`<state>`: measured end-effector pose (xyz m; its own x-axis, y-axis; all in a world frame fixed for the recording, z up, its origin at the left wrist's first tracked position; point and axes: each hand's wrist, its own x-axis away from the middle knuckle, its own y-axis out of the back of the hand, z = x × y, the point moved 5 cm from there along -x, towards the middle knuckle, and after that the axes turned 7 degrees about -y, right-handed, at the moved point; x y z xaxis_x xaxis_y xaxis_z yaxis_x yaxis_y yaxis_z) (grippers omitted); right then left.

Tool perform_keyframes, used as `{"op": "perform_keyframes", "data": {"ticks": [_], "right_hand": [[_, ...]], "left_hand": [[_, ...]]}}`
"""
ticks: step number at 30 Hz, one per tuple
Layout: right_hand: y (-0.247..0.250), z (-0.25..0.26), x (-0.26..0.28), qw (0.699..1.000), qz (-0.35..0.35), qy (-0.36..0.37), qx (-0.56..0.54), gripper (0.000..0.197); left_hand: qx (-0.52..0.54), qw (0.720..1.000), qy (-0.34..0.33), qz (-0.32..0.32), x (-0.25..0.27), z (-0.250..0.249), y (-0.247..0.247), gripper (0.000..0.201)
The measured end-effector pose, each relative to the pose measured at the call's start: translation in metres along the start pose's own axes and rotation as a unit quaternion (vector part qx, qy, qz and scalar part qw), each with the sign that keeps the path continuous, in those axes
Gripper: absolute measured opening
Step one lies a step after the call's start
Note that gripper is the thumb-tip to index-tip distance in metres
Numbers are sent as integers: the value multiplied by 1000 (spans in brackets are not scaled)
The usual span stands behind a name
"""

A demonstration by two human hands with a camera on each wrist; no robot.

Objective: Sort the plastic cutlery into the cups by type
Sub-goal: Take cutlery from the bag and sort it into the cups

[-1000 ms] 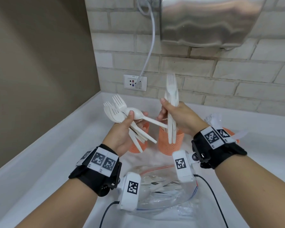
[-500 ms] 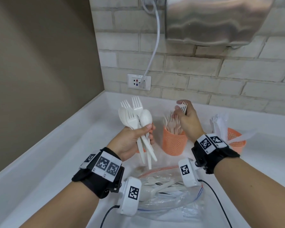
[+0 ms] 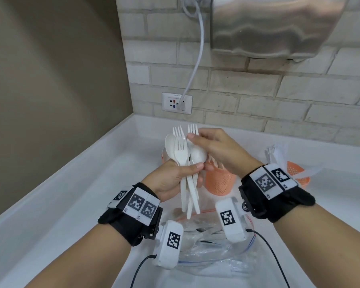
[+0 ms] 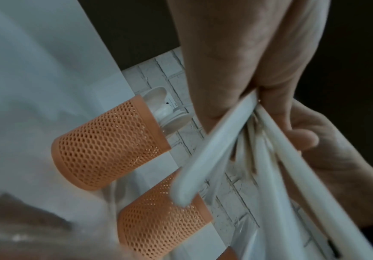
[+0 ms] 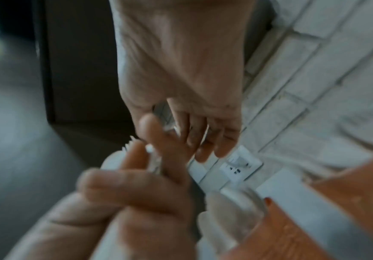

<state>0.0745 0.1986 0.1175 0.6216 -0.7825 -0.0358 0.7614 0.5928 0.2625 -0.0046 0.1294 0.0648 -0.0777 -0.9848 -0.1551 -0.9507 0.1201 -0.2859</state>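
Left hand (image 3: 170,179): gripping a mixed bundle of forks and spoons (image 3: 183,154) by the handles, heads up.
Right hand (image 3: 214,146): pinching one fork (image 3: 192,132) at its neck, above the bundle.
Bundle: hovering just left of the fork cup (image 3: 218,181).
Handling: probably light, stiff, slippery; taking hold at the neck seems best.

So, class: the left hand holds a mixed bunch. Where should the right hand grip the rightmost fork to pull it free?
Probably at its neck, just below the tines, coming from above: the fork stands upright, head clear of the left hand, handle buried in the bunch.
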Motion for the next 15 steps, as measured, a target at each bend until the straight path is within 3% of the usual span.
{"op": "perform_keyframes", "data": {"ticks": [2,4,7,10,12,14,15], "right_hand": [[-3,0,0,997,16,-42,-60,28],[2,2,-2,992,-12,-50,-111,26],[13,17,-5,974,-71,14,-213,26],[28,38,-2,932,-100,106,-332,27],[33,45,0,934,-101,135,-315,22],[27,43,0,971,-99,111,-186,12],[20,35,-1,988,-83,74,-108,19]], "left_hand": [[5,1000,0,25,3,-1,-2,17],[7,999,10,50,8,-2,-2,18],[16,998,32,57,12,-2,1,15],[23,997,55,46,15,2,6,8],[9,997,61,52,17,4,7,9],[-12,996,58,70,18,3,7,6],[-23,995,57,80,19,3,5,6]]}}
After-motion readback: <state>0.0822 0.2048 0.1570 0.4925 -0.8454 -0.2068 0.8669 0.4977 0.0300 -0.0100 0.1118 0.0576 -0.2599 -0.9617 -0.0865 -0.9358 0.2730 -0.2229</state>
